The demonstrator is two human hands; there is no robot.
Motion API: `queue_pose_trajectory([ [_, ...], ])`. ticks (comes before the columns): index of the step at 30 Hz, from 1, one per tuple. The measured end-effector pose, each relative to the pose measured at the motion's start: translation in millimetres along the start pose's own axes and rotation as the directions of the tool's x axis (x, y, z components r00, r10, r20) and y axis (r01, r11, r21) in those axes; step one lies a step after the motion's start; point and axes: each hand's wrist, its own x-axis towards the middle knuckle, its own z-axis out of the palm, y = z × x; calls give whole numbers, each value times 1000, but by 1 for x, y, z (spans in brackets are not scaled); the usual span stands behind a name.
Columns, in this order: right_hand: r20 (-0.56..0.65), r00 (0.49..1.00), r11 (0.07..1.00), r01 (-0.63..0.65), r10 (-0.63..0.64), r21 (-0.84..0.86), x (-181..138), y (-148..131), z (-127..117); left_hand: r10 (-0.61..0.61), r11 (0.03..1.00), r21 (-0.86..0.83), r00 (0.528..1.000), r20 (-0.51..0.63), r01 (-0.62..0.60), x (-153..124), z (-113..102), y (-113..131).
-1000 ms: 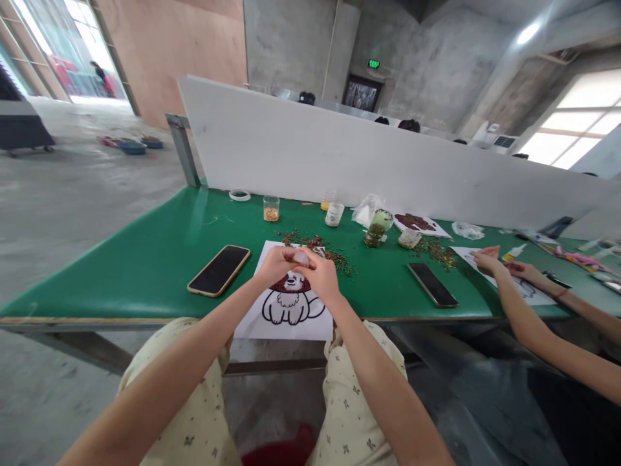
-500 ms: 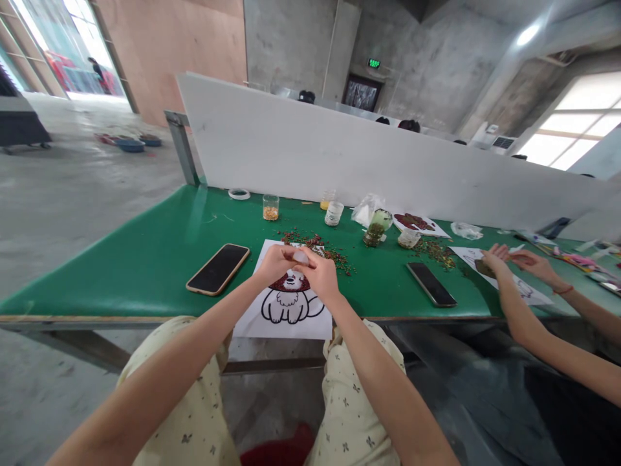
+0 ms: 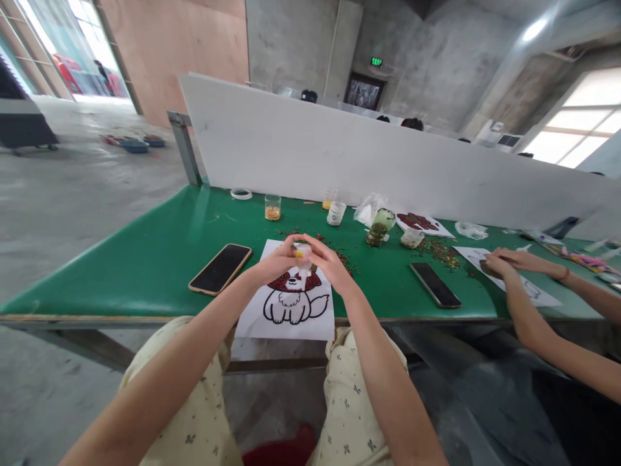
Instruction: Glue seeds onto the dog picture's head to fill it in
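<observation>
Concrete walls (image 3: 412,58) overlook a green table (image 3: 140,249) where left hand (image 3: 278,262) and right hand (image 3: 332,265) clamp fingers (image 3: 320,250) around a pale bottle (image 3: 303,255).

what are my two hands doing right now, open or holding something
Left hand: closed on a small whitish container with a bit of yellow.
Right hand: closed on the same container from the other side.
</observation>
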Motion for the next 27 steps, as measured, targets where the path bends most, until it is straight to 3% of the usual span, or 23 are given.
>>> queue_pose_trajectory([
  [3,6,1000,999,12,-12,49,1,2,3,-22,999,-30,999,-34,21,1,4,-2],
  [7,-85,996,991,-25,37,130,3,8,3,-32,999,32,992,-118,36,4,3,-2],
  [12,-205,979,1000,10,-13,-13,5,15,2,-12,980,197,999,-37,19,3,8,-3],
  [16,-271,962,997,23,-42,-73,4,17,7,153,839,536,986,-68,-93,-2,23,-8],
  [19,-288,955,994,35,-65,-108,3,16,10,223,724,683,969,-104,-93,-5,29,-12],
  [22,-273,959,989,32,-70,-143,2,16,11,256,693,716,957,-138,-82,-4,26,-14],
  [27,-240,971,995,-15,-9,-97,2,13,8,203,762,648,955,-217,-15,-1,16,-14],
])
